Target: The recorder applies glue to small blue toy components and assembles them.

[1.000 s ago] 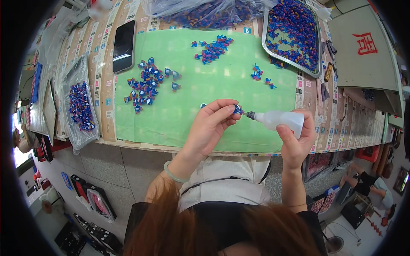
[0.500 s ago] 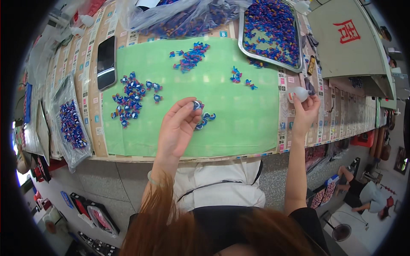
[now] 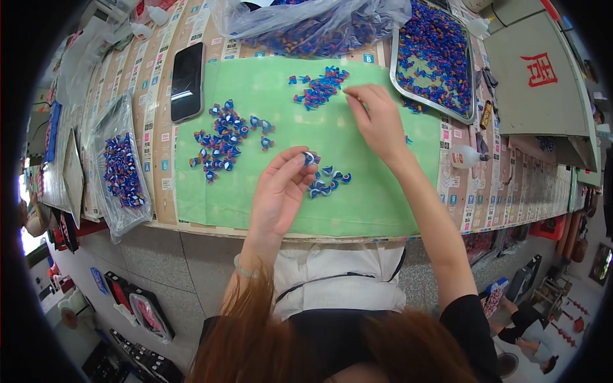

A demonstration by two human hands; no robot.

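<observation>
Pinched between thumb and fingers of my left hand [image 3: 281,191] is a small blue-and-white plastic figure [image 3: 311,158], held over the green mat [image 3: 268,214]. Close to its right lie several similar blue-and-white pieces [image 3: 327,182]. My right hand [image 3: 378,118] reaches across the mat, thumb and index finger apart, fingertips beside a pile of small blue and red parts [image 3: 322,88]. Nothing shows between those fingers. A larger pile of blue-and-white figures [image 3: 222,137] lies left of my left hand. The white squeeze bottle [image 3: 465,156] lies right of the mat.
A metal tray [image 3: 471,96] of blue parts sits at far right, beside a grey cabinet [image 3: 533,96]. Along the back lies a clear plastic bag [image 3: 313,32] of parts. On the left are a black phone [image 3: 187,83] and a plastic-lined tray [image 3: 143,210] of figures.
My right hand has let go of the squeeze bottle and moved left to the pile of small parts. My left hand still holds the figure. The whole view has shifted slightly.
</observation>
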